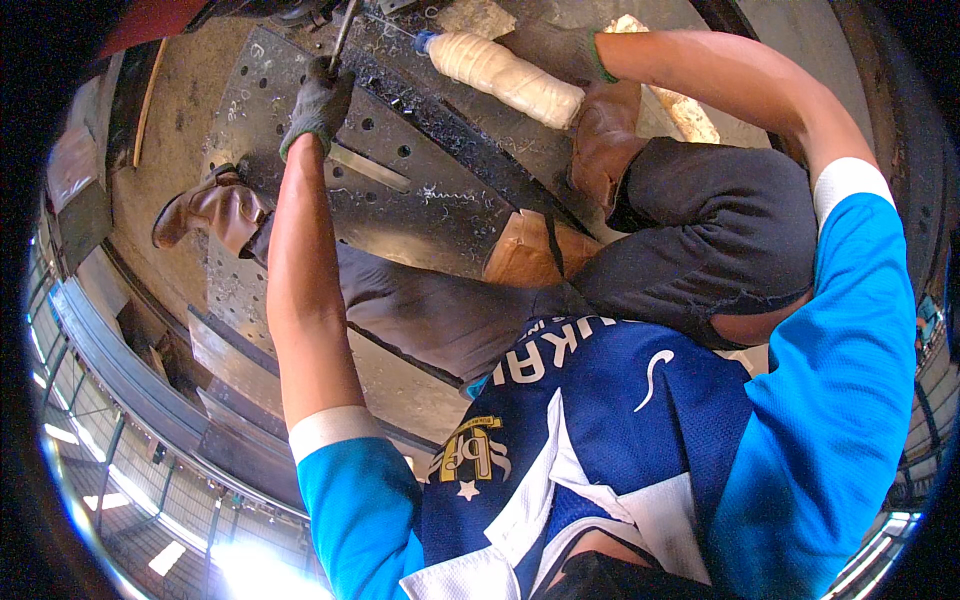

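My left hand, in a grey-green work glove, is closed around a thin metal rod that runs up toward the machine at the top edge. My right hand, in a dark glove with a green cuff, is low beside a bottle wrapped in cream material, with a blue cap. The glove lies just beyond the bottle; its fingers are too dark to make out. Beneath both hands is a dark steel plate with round holes, strewn with metal shavings.
Dark red machine parts fill the upper left. A pale, worn block lies beyond my right boot. My left boot rests at the plate's left side. Long steel sections are stacked at the left.
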Demonstrator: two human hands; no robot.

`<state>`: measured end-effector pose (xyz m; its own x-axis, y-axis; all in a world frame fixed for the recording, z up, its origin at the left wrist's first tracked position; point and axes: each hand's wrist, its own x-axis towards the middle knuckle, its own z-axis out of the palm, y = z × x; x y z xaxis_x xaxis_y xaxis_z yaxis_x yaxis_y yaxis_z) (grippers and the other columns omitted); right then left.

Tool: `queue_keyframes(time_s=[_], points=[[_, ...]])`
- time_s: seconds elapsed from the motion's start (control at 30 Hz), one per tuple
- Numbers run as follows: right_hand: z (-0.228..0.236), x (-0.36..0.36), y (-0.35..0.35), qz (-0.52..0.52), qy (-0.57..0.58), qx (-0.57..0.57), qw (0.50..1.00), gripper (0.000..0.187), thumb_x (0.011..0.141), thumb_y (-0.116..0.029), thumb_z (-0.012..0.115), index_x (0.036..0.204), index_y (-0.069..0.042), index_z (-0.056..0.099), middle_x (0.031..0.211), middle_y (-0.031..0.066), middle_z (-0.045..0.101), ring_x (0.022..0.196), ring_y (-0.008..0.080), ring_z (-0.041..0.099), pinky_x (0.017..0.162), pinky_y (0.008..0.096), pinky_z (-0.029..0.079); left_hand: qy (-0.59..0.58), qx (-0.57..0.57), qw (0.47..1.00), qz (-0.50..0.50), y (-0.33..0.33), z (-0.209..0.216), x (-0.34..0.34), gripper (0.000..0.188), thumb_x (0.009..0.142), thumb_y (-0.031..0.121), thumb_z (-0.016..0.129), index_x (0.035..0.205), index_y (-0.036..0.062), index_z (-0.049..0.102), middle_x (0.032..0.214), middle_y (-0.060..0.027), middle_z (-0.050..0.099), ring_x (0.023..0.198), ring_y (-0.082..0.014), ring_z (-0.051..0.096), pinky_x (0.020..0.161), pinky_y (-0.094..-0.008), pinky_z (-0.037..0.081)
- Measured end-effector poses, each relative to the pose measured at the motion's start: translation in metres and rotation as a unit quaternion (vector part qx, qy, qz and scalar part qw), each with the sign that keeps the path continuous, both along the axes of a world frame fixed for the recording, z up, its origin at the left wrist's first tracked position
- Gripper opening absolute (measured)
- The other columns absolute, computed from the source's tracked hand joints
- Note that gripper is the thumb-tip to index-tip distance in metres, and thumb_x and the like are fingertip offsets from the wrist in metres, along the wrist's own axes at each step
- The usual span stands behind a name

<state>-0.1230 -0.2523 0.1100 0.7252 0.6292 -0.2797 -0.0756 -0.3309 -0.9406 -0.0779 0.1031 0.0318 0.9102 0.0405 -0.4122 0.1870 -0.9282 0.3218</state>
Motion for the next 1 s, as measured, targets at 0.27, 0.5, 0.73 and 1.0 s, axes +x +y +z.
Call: queue_keyframes(time_s=[0.27, 0.5, 0.73, 1.0], points=[[-0.008, 0.001, -0.001, 0.017, -0.009, -0.016, 1.000, 0.053, 0.097, -0.029, 0.061, 0.143, -0.003, 0.054, 0.137, 0.0182, 0.064, 0.123, 0.0288, 0.062, 0.103, 0.0384, 0.048, -0.011, -0.022, 0.999, -0.020, 0.009, -0.018, 0.003, 0.047, 0.099, 0.052, 0.059, 0.126, 0.0133, 0.056, 0.093, -0.0158, 0.072, 0.088, -0.0361, 0.071, 0.076, -0.0503, 0.052], [-0.027, 0.006, -0.001, 0.051, -0.030, -0.040, 0.997, 0.054, 0.096, -0.028, 0.062, 0.144, -0.003, 0.053, 0.138, 0.0189, 0.063, 0.124, 0.0293, 0.062, 0.103, 0.0386, 0.048, -0.018, -0.031, 0.999, -0.034, 0.002, -0.012, 0.001, 0.046, 0.099, 0.041, 0.062, 0.130, 0.0078, 0.057, 0.121, -0.0278, 0.069, 0.116, -0.0486, 0.064, 0.095, -0.0531, 0.051], [-0.053, 0.013, -0.008, 0.113, -0.065, -0.087, 0.988, 0.055, 0.096, -0.027, 0.062, 0.145, -0.003, 0.052, 0.138, 0.0195, 0.063, 0.125, 0.0299, 0.062, 0.103, 0.0388, 0.048, -0.060, -0.027, 0.997, -0.036, 0.001, -0.017, -0.003, 0.042, 0.099, 0.044, 0.063, 0.125, 0.0108, 0.058, 0.112, -0.0277, 0.069, 0.105, -0.0519, 0.065, 0.086, -0.0564, 0.051], [-0.068, 0.008, -0.024, 0.146, -0.115, -0.022, 0.982, 0.054, 0.092, -0.024, 0.064, 0.141, -0.003, 0.055, 0.132, 0.0197, 0.066, 0.119, 0.0332, 0.065, 0.098, 0.0402, 0.051, 0.007, -0.037, 0.999, -0.015, 0.002, -0.022, 0.000, 0.042, 0.098, 0.040, 0.060, 0.128, 0.0112, 0.056, 0.118, -0.0281, 0.069, 0.114, -0.0487, 0.064, 0.094, -0.0554, 0.051]])
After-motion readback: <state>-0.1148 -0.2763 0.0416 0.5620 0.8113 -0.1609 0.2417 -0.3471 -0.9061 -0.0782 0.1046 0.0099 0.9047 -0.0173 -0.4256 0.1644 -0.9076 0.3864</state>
